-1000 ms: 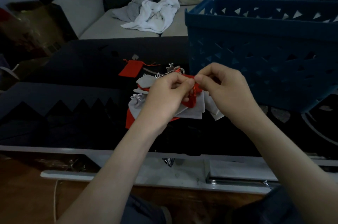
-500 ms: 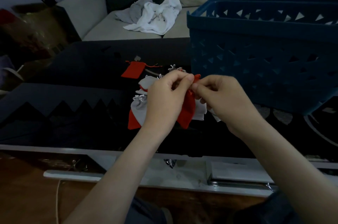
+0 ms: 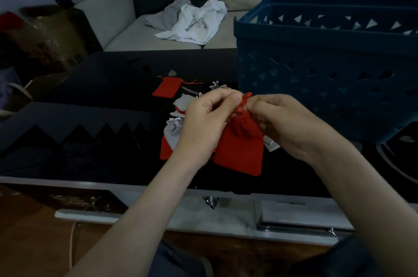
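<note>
A small red drawstring pouch (image 3: 241,147) hangs between my hands above the dark table (image 3: 90,140). My left hand (image 3: 203,122) pinches its gathered neck and red cord from the left. My right hand (image 3: 285,122) pinches the same neck from the right. Beneath my hands lies a small pile of grey and red pouches (image 3: 173,133), partly hidden by my left hand. Another red pouch (image 3: 167,90) lies flat farther back on the table.
A large blue plastic basket (image 3: 328,68) stands on the table at the right, close behind my right hand. A sofa (image 3: 126,34) behind the table holds crumpled white and grey cloths (image 3: 194,22). A dark bag (image 3: 52,34) sits at the far left.
The red pouch has come up off the pile and now hangs full length from both hands. Its neck has been gathered tighter. Both hands moved slightly toward me.
</note>
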`<state>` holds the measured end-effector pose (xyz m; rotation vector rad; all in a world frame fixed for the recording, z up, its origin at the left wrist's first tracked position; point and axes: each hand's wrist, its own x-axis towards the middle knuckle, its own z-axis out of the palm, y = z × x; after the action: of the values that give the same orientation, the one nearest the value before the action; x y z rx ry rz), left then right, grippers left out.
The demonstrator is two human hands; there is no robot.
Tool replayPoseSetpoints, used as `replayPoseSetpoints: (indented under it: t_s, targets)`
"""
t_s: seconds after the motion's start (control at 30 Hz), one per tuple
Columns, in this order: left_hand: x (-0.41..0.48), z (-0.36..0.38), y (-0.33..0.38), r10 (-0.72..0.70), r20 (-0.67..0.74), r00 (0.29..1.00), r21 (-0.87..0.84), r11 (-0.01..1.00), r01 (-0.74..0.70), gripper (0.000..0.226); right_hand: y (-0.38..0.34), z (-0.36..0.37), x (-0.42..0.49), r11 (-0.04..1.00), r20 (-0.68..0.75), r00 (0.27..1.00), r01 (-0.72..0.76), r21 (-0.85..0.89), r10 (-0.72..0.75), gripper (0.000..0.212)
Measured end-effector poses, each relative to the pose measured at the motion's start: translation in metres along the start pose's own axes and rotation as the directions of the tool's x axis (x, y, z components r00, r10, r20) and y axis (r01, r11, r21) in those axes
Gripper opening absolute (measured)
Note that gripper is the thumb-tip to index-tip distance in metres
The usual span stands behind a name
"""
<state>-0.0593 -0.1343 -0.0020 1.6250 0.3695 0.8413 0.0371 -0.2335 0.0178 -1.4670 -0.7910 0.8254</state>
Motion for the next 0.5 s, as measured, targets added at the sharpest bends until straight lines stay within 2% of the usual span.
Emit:
replayPoseSetpoints:
  t_s: [0.07, 0.17, 0.37, 0.5]
  targets:
    - [-0.002, 0.002, 0.000, -0.036, 0.037, 0.999, -0.156, 0.987, 0.042, 0.019, -0.002, -0.002, 0.000, 0.989, 0.084, 0.995, -0.069, 0.133, 0.058, 0.028]
    - [-0.003, 0.001, 0.004, -0.069, 0.149, 0.986, -0.317, 0.942, 0.113, 0.015, -0.004, -0.003, -0.001, 0.958, 0.102, 0.985, -0.157, 0.241, 0.135, 0.027]
    - [-0.001, -0.013, 0.008, -0.002, 0.296, 0.955, -0.104, 0.994, 0.034, 0.014, -0.001, -0.003, -0.005, 0.988, 0.130, 0.986, -0.119, 0.097, 0.106, 0.031]
    - [0.000, -0.016, 0.010, -0.054, 0.308, 0.950, 0.083, 0.996, 0.030, 0.009, 0.005, -0.005, -0.002, 0.986, 0.030, 0.999, -0.037, -0.162, 0.042, 0.036]
